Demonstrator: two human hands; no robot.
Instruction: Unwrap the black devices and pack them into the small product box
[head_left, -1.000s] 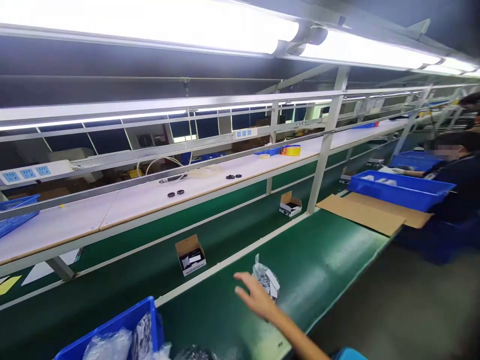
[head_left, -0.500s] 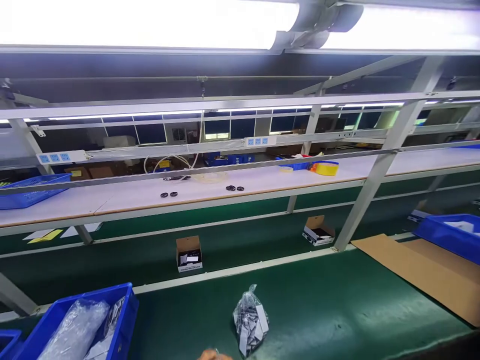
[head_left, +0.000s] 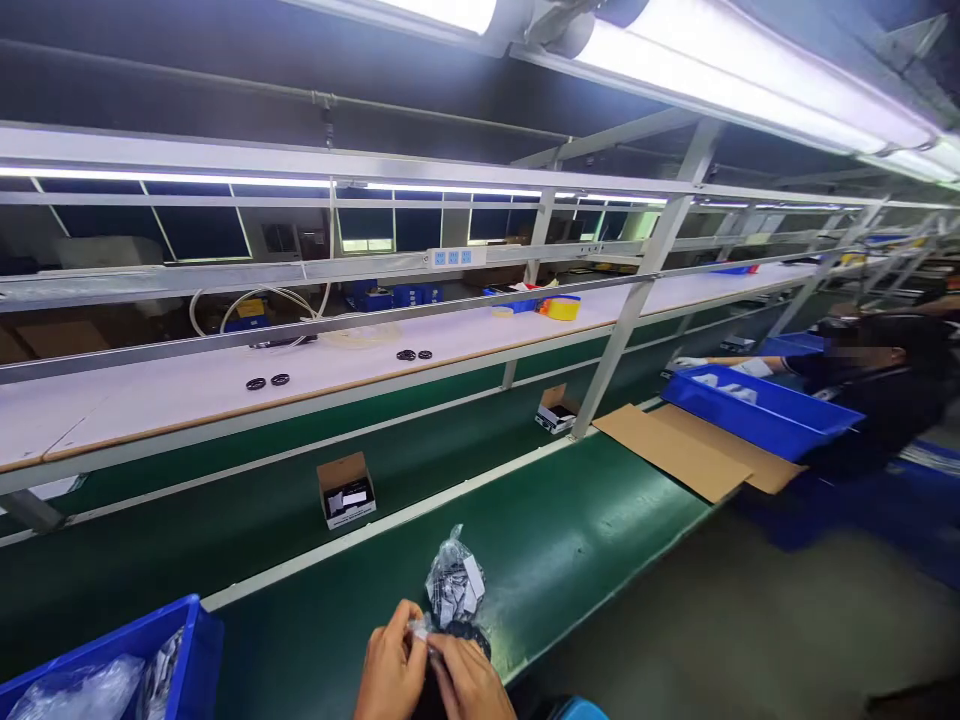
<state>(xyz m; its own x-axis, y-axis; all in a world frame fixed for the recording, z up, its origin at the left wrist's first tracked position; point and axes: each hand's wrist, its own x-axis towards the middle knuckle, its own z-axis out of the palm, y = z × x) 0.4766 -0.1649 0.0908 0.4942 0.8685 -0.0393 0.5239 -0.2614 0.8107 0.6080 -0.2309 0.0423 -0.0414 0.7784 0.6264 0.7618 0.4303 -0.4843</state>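
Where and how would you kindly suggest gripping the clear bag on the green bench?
Probably pinch the gathered neck of the bag from above: it juts free at the far end, while a dark item crowds the bulging body's near side.

Clear plastic [head_left: 419,628] – crumpled, pinched, bulging see-through bag [head_left: 453,588] just beyond

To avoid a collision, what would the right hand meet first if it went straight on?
For the right hand, probably the clear plastic just ahead, then the left hand; depth is unclear.
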